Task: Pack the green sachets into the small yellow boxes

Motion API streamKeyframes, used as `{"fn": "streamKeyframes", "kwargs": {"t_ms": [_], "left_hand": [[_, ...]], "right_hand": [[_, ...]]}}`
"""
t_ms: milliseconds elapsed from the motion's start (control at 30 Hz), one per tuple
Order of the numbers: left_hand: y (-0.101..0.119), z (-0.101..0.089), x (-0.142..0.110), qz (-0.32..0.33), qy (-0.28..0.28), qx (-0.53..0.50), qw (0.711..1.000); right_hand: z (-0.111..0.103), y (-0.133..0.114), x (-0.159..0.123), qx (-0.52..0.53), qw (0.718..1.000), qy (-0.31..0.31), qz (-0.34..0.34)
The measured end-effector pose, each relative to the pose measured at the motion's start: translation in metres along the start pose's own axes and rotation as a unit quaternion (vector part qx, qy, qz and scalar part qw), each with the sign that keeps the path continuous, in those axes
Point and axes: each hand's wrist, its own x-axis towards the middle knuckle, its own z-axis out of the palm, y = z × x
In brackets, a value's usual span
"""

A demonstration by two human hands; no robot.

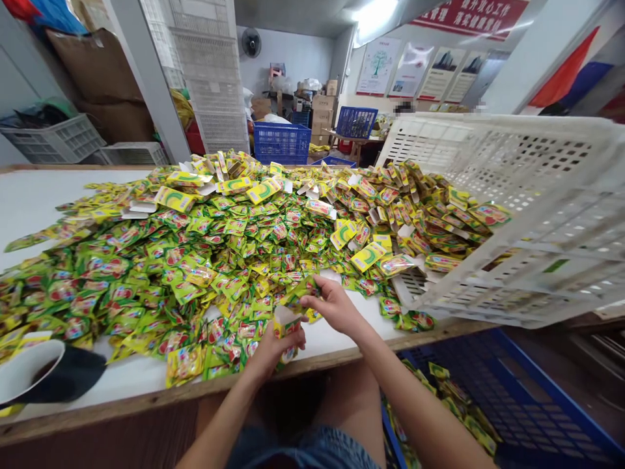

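My left hand point(277, 348) is closed around a small printed carton point(288, 319), whose pale flap stands up at its top end. Just above it, my right hand point(334, 306) pinches a green and yellow sachet point(303, 290) between thumb and fingers. The sachet's lower end is close to the carton's top; whether it reaches inside I cannot tell. Around both hands spreads a big heap of similar sachets point(195, 260) on the white table point(361, 319). Yellow cartons point(368, 256), some with white flaps sticking out, lie on top of the heap and along its back.
A white plastic crate point(469, 280) lies tipped on its side at the right, with cartons at its mouth. A dark mug point(73, 374) with brown liquid stands at the front left edge. Below the table on the right, a blue crate point(537, 397) holds more packets.
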Motion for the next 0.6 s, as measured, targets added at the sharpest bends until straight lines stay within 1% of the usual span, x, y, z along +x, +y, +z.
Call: {"fn": "streamKeyframes", "kwargs": {"t_ms": [100, 200, 267, 333, 433, 500, 600], "left_hand": [[0.001, 0.004, 0.000, -0.016, -0.043, -0.013, 0.999], [0.002, 0.004, -0.003, -0.032, -0.082, -0.017, 0.996], [0.003, 0.005, -0.004, -0.038, -0.100, -0.014, 0.994], [0.005, 0.006, -0.004, -0.039, -0.106, -0.009, 0.994], [0.008, 0.007, -0.002, -0.039, -0.106, -0.003, 0.994], [0.010, 0.007, -0.001, -0.041, -0.104, -0.001, 0.994], [0.012, 0.006, -0.001, -0.046, -0.113, 0.002, 0.992]], "right_hand": [[-0.001, -0.011, 0.000, -0.088, 0.994, -0.058, -0.005], [-0.006, -0.012, 0.001, -0.160, 0.981, -0.110, -0.016], [-0.008, -0.012, 0.003, -0.211, 0.968, -0.130, -0.030], [-0.006, -0.012, 0.004, -0.272, 0.952, -0.131, -0.060], [0.001, -0.013, 0.005, -0.341, 0.925, -0.117, -0.116], [0.006, -0.012, 0.003, -0.361, 0.915, -0.104, -0.144], [0.009, -0.006, -0.001, -0.376, 0.909, -0.062, -0.170]]}}
